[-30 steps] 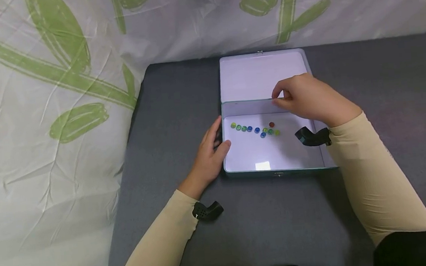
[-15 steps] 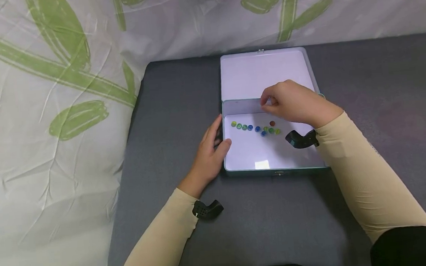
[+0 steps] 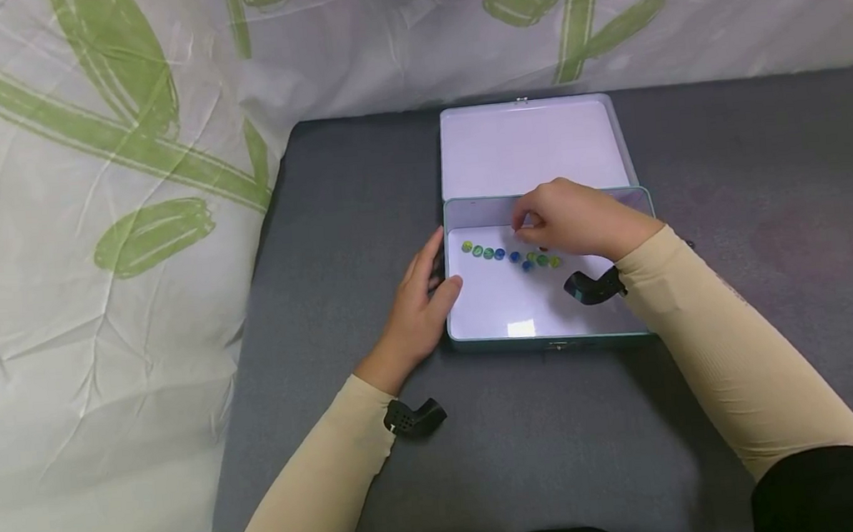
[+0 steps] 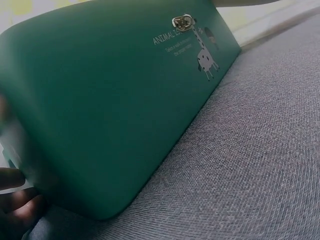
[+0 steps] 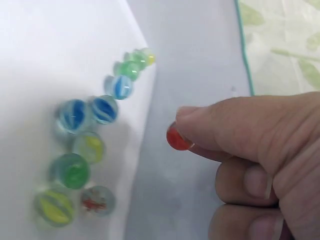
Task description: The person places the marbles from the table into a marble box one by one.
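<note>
A shallow tin box (image 3: 476, 320) lies with its lid (image 3: 530, 149) laid back, white inside and green outside. My left hand (image 3: 412, 321) holds its left wall, thumb over the rim and fingers along the outside. Over the back part of the box, my right hand (image 3: 577, 219) pinches a red marble (image 5: 179, 138) between thumb and forefinger. Below it on the box floor, several glass marbles form a crooked row: blue-swirled marbles (image 5: 75, 116), a green marble (image 5: 73, 171) and a yellow-swirled marble (image 5: 55, 207) among them. Beside the row sits a clear marble with red flecks (image 5: 98, 201).
The box stands on a grey cloth-covered table (image 3: 359, 179). A metal clasp (image 4: 183, 23) and a giraffe print (image 4: 205, 57) mark its green front. White sheeting with green leaf patterns (image 3: 518, 0) hangs behind and to the left.
My right hand has moved left and slightly toward me, lower over the marbles, still pinching the red marble. My left hand stays on the box's left side.
</note>
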The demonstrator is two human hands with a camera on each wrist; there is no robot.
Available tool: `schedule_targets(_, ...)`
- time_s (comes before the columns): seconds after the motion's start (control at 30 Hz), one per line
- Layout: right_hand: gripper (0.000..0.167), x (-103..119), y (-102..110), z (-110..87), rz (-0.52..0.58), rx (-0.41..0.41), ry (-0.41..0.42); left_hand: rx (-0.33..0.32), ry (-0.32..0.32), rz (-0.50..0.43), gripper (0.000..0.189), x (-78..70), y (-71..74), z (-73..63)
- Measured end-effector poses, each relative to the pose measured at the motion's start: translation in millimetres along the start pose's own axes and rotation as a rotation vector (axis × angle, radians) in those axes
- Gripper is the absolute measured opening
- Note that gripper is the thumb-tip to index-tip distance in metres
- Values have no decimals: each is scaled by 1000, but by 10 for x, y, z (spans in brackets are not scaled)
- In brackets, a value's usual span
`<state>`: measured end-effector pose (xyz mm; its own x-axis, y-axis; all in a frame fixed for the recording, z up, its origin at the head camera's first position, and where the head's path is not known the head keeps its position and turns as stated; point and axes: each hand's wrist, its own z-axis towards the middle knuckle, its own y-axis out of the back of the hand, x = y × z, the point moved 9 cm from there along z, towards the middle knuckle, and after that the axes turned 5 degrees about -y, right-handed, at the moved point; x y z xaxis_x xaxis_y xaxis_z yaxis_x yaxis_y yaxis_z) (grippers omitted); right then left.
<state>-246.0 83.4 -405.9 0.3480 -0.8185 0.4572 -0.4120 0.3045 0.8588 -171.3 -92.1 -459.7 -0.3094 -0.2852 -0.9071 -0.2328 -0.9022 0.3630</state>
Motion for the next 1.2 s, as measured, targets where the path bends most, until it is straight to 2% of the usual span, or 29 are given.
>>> schedule_targets(0.53, 10, -70, -159, 54, -42, 44, -12, 4, 12, 0, 72, 11, -12, 14)
schedule_targets(1.2, 15, -85, -190, 71, -27, 49, -12, 8, 14, -3, 72, 6, -4, 6)
